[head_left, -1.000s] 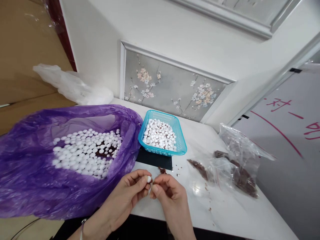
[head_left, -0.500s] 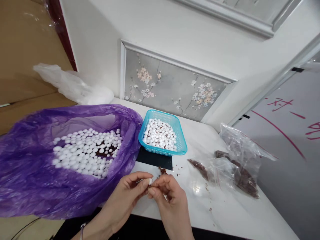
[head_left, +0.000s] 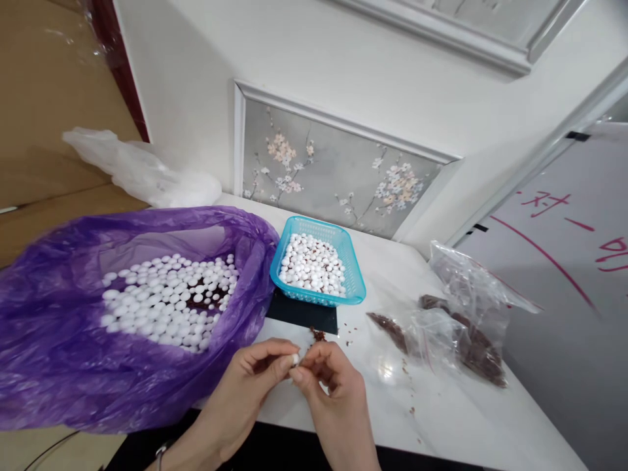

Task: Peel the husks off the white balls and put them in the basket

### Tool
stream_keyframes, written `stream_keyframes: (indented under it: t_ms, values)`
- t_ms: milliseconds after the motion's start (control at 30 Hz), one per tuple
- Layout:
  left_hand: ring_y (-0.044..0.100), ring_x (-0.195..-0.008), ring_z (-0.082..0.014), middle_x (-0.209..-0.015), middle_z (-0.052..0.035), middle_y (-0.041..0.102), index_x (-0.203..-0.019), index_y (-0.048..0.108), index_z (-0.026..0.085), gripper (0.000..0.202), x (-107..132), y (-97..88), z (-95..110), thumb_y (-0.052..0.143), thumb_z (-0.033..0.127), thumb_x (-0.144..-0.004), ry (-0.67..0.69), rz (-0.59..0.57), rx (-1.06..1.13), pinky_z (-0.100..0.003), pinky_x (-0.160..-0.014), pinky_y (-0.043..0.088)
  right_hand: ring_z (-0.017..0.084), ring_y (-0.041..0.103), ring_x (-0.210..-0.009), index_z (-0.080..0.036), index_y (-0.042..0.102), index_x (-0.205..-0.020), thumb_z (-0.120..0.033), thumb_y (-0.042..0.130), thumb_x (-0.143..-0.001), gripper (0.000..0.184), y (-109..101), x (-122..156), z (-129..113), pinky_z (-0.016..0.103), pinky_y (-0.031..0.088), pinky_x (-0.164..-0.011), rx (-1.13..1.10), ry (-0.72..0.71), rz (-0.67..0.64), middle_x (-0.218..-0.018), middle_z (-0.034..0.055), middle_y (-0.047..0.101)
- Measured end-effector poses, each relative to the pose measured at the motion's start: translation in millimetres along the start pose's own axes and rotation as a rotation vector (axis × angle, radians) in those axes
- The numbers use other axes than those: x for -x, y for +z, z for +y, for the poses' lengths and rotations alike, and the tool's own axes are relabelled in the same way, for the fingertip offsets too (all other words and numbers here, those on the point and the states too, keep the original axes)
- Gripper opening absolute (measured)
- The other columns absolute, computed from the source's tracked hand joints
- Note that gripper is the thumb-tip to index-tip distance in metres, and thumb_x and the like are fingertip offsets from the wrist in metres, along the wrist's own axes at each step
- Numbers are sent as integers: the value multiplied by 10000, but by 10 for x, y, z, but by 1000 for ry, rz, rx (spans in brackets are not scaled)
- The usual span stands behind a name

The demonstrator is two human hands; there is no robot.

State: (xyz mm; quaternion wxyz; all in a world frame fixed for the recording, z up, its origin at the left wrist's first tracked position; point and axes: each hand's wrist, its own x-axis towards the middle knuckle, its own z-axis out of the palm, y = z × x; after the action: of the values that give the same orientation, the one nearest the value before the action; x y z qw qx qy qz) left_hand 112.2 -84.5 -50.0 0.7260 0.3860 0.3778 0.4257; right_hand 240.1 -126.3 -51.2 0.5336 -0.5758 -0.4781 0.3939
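My left hand (head_left: 250,386) pinches a small white bead (head_left: 296,358) between thumb and forefinger, just above the near edge of the white table (head_left: 441,418). My right hand (head_left: 331,392) meets it fingertip to fingertip, pinched closed on something too small to make out. To the left, a purple plastic bag (head_left: 73,347) lies open, full of white beads (head_left: 167,304). Behind my hands a blue plastic basket (head_left: 353,288) holds more white beads and stands on a dark flat slab (head_left: 301,316).
Clear plastic bags (head_left: 461,327) with small dark brown bits lie at the right, and brown crumbs (head_left: 318,335) are scattered near them. A white plastic bag (head_left: 142,173) sits at the back left. A flower-patterned wall panel (head_left: 333,176) rises behind the table.
My two hands have drawn a little closer together, fingertips now touching around the bead. Nothing else on the table has moved.
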Motion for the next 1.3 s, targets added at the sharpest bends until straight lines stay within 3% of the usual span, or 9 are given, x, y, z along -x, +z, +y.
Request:
stream_keyframes:
  t_ms: [400,933,1133,1200,1300]
  values:
    - [570,-860,-191,-836,-45,679,-758,762,181,85,2,-17,19,722,250,-729,17,-47,-40,-256,-796,465,130,543,-669,-200,596,-773,-194,667,-748,76,6,-25,65,234,440,-630,-151,59,-49,-713,-22,603]
    - [532,-740,-164,-741,-31,632,-710,748,179,126,19,-18,32,660,232,-783,91,-119,-156,-247,-711,440,108,533,-594,-182,533,-734,-269,653,-790,158,34,-32,1,214,431,-588,-259,100,-66,-617,-34,567]
    - [557,-669,-132,-672,-7,643,-774,743,191,95,33,-25,17,685,266,-774,-15,-120,-8,-231,-685,465,102,522,-598,-188,528,-779,-328,671,-784,200,-46,-33,-58,214,420,-581,-376,95,-180,-690,-30,556]
    - [574,-680,-125,-684,-7,658,-812,747,192,115,36,-40,6,708,283,-756,-70,-70,58,-226,-703,479,103,521,-595,-192,550,-843,-362,637,-809,193,-166,-51,-51,218,420,-591,-286,82,-123,-708,-26,564]
    - [609,-773,-148,-780,-32,689,-838,758,179,192,39,-60,-5,737,330,-721,-114,-43,113,-259,-803,493,117,504,-589,-199,564,-910,-393,550,-868,199,-413,-95,52,223,407,-615,-9,72,99,-599,-42,541]
